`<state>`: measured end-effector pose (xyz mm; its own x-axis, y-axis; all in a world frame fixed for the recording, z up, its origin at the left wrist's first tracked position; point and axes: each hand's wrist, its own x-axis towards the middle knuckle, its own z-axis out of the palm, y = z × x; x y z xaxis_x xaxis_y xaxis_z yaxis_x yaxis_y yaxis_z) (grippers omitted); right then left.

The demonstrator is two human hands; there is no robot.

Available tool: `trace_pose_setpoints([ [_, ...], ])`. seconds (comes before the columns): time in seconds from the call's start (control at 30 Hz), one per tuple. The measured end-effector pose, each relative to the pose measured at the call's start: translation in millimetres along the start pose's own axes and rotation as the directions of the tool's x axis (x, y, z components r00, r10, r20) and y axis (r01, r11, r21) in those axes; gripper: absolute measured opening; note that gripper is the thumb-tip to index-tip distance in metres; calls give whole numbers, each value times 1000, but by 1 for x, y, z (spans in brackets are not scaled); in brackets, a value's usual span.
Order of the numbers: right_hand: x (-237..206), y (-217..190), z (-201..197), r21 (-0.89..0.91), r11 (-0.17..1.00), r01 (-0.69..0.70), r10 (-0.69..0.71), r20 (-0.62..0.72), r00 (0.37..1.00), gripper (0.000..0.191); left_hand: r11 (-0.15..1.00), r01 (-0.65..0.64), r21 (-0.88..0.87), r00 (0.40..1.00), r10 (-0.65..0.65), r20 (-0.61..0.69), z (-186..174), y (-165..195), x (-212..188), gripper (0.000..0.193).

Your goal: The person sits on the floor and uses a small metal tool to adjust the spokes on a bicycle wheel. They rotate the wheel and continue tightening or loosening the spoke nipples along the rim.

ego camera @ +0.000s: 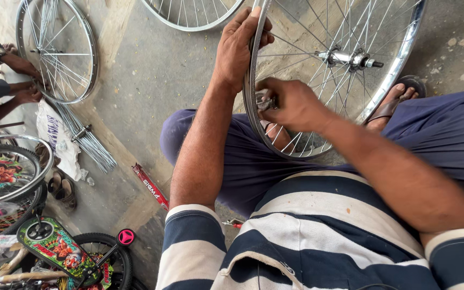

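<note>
Head view: I look down on a seated person in a striped shirt [318, 236] and dark blue trousers, working on the concrete floor [146, 80].
Left hand [237, 45]: the grip is wrapped shut over the rim of the bicycle wheel [398, 64], at its upper left arc, steadying it upright.
Right hand [294, 104]: fingers pinched shut on a small metal tool [264, 102], likely a spoke key, pressed to the inner side of the rim just below the left hand.
Wheel: it stands between the knees, hub and axle [350, 57] near its middle, lower rim resting on the lap; a sandalled foot [393, 102] shows through the spokes.
Risk: I judge the small tool could slip off its seat, since the hold is only a fingertip pinch; the wheel could roll or tip if the left hand loosens.
Containers: none that I can see; a bundle of loose spokes [84, 139] lies on a white bag [55, 137] toward the floor's left edge.
Others: another person's hands [22, 80] hold a second wheel [57, 48] at the top left corner.
Lower left corner: a small bicycle with a colourful printed panel [57, 249].
</note>
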<state>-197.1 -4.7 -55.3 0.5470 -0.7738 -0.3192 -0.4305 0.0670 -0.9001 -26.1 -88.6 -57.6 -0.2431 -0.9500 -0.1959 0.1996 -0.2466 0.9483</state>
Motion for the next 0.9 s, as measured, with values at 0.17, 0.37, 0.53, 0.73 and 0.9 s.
trace_pose_setpoints([
  [0.17,-8,20,-11,427,900,83,-98,12,995,44,1000,-3,-16,1000,3,8,-2,-1,2,34],
  [0.37,-5,24,-11,324,913,247,-218,-123,968,28,998,-50,30,998,49,30,1,4,2,34],
  [0.53,-2,8,-10,238,900,365,-332,-167,928,26,1000,1,-24,995,1,100,4,19,9,45],
  [0.73,-12,-5,-18,35,948,318,-313,-92,945,22,999,23,26,990,-27,140,1,25,20,46],
  [0.9,-17,1,-25,-159,868,470,-496,-334,802,19,999,32,-13,992,-30,126,-3,17,7,49],
])
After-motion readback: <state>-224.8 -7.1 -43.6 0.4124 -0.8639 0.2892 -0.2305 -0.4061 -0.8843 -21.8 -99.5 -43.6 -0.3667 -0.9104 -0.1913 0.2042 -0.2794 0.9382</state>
